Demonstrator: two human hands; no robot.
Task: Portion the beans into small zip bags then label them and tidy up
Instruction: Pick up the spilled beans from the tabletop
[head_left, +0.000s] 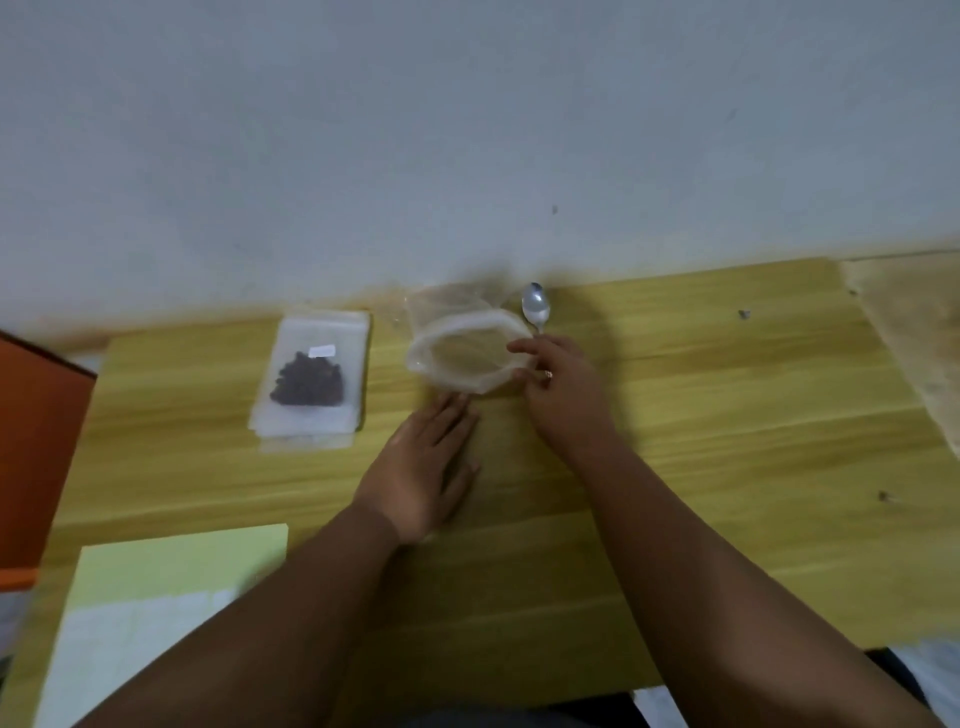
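A clear plastic bag (457, 338) with a rolled-down rim stands open near the table's far edge; it looks empty inside. My right hand (558, 379) pinches its right rim with curled fingers. My left hand (431, 462) lies flat on the table just in front of the bag, fingers straight. A metal spoon (536, 306) lies behind my right hand, bowl toward the wall. To the left, a small zip bag (314, 379) with dark beans and a white label lies on top of other flat zip bags.
A pale green sheet (171, 566) with white labels lies at the front left. An orange box (36, 447) stands at the left edge. The wooden table (727, 415) ends at a grey wall behind.
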